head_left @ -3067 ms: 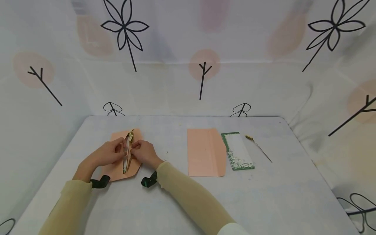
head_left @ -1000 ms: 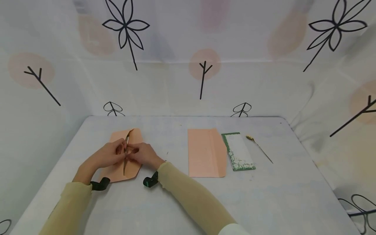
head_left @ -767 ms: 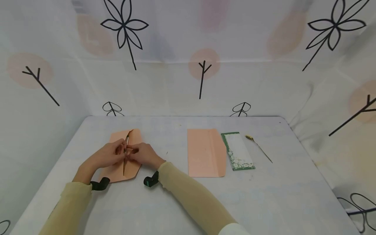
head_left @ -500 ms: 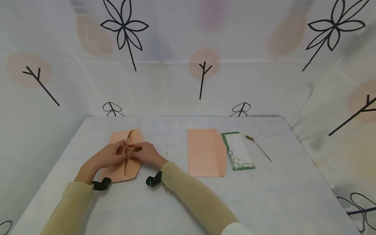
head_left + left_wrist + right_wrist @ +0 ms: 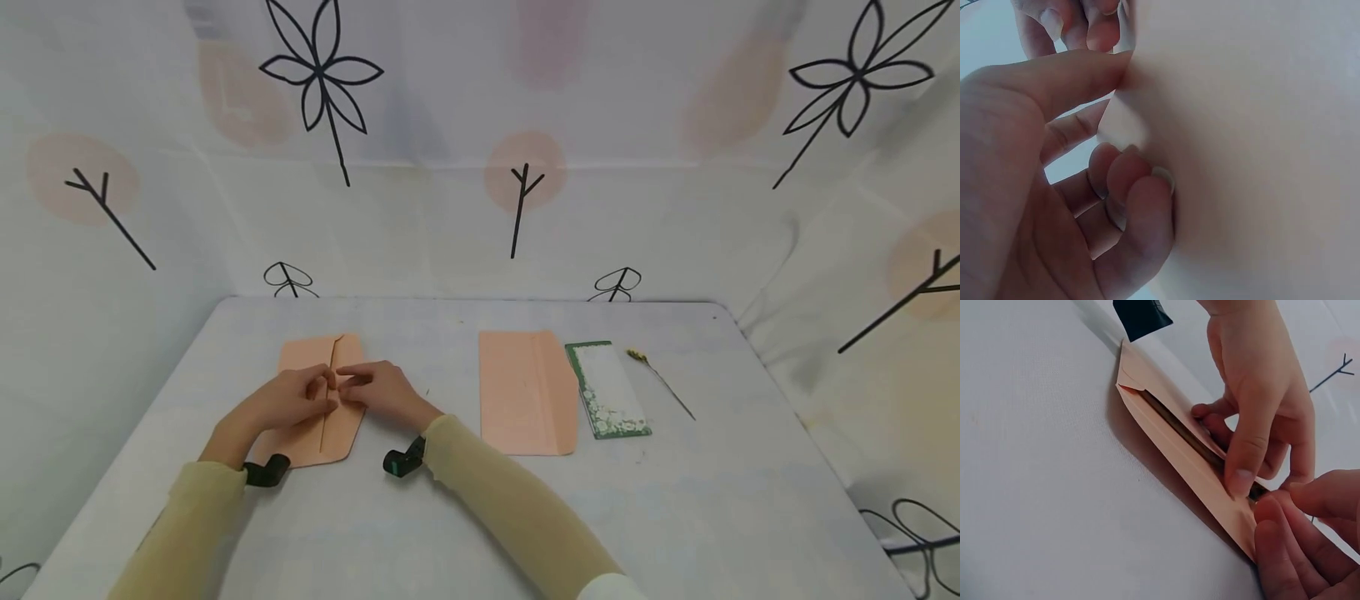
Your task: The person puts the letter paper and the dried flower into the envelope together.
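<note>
A peach paper envelope [image 5: 303,354] lies at the left of the table, its slit opening running between both hands. My left hand [image 5: 281,398] pinches the envelope's opening edge; in the left wrist view its thumb presses along the paper [image 5: 1260,156]. My right hand [image 5: 386,392] is beside the right part of the envelope, thumb and fingers apart, fingertips at or close to the opening. The right wrist view shows the envelope [image 5: 1194,475] gaping slightly, with a dark brownish strip [image 5: 1179,428] inside; most of that content is hidden.
A second peach envelope [image 5: 517,392] lies mid-table with its flap to the right. Beside it are a white card with a green floral border [image 5: 611,387] and a dried flower stem [image 5: 663,383]. A patterned cloth [image 5: 420,217] hangs behind the table.
The flowered bundle and card seen between the hands 3.1 s ago have gone down into the left envelope. The opening has narrowed, and my right hand's fingers have parted and shifted slightly right.
</note>
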Demonstrator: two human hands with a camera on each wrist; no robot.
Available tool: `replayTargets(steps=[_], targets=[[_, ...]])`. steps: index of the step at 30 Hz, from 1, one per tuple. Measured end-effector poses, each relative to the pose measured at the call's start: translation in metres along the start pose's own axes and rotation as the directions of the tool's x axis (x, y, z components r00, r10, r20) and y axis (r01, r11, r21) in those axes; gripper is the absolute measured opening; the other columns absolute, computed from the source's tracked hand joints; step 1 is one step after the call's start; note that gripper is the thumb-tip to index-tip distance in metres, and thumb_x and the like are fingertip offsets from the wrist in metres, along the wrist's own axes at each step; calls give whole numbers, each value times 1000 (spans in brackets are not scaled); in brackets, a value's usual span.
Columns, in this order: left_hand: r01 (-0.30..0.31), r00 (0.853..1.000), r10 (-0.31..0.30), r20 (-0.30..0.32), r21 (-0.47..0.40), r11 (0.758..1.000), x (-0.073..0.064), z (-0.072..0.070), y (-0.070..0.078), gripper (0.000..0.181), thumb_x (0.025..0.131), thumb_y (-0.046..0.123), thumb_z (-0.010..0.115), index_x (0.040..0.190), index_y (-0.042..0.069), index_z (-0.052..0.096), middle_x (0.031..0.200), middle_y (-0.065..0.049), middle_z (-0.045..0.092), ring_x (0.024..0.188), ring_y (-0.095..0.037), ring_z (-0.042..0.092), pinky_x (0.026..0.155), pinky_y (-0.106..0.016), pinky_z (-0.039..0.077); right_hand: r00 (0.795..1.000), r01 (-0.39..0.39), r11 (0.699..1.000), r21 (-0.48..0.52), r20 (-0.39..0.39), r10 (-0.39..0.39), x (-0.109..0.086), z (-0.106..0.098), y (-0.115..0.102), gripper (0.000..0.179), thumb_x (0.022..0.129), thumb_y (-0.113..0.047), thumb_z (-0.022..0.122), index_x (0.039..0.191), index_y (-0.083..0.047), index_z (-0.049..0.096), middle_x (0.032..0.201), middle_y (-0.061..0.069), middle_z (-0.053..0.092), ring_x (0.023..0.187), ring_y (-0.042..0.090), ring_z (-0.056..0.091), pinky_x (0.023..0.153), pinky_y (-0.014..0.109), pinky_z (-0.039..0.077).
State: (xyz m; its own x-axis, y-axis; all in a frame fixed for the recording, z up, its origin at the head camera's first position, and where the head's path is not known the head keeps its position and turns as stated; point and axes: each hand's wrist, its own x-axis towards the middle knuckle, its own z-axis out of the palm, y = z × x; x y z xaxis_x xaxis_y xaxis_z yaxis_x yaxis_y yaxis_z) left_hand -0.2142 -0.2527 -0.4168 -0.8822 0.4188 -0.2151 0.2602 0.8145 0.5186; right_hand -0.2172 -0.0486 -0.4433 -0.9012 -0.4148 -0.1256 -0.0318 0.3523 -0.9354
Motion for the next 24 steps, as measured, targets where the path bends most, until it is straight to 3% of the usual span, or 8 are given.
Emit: replayTargets(steps=[8, 15, 20, 24], targets=[[36, 999, -36, 2, 14, 999, 2, 4, 0, 26, 91, 25, 73, 109, 14, 58, 68, -1, 43, 60, -17, 44, 58, -32, 35, 1000, -1, 1000, 16, -3, 1, -1, -5, 3, 34, 92, -18, 73, 126, -20, 70, 93, -12, 72, 78, 0, 61, 67, 20, 49], [16, 1000, -15, -6, 22, 1000, 2, 6, 0, 25, 91, 24, 72, 107, 14, 57, 69, -1, 43, 60, -17, 43, 57, -33, 34, 1000, -9, 1000, 22, -1, 9, -2, -7, 7, 32, 92, -18, 72, 124, -18, 71, 92, -10, 72, 75, 1, 62, 66, 20, 49], [-1, 1000, 1, 16, 26, 1000, 2, 4, 2, 21, 91, 21, 72, 101, 15, 54, 68, 0, 43, 60, -16, 44, 56, -32, 34, 1000, -17, 999, -47, 24, 18, -2, -7, 7, 34, 93, -24, 70, 127, -20, 69, 96, -10, 72, 73, 3, 61, 67, 21, 48], [11, 999, -13, 41, 46, 999, 1, 1, 6, 18, 92, 19, 69, 99, 15, 53, 68, 0, 44, 60, -16, 46, 57, -32, 35, 999, -4, 994, -113, 35, 8, -3, -5, 5, 36, 92, -27, 69, 128, -21, 68, 100, -10, 71, 80, 3, 61, 72, 22, 47]])
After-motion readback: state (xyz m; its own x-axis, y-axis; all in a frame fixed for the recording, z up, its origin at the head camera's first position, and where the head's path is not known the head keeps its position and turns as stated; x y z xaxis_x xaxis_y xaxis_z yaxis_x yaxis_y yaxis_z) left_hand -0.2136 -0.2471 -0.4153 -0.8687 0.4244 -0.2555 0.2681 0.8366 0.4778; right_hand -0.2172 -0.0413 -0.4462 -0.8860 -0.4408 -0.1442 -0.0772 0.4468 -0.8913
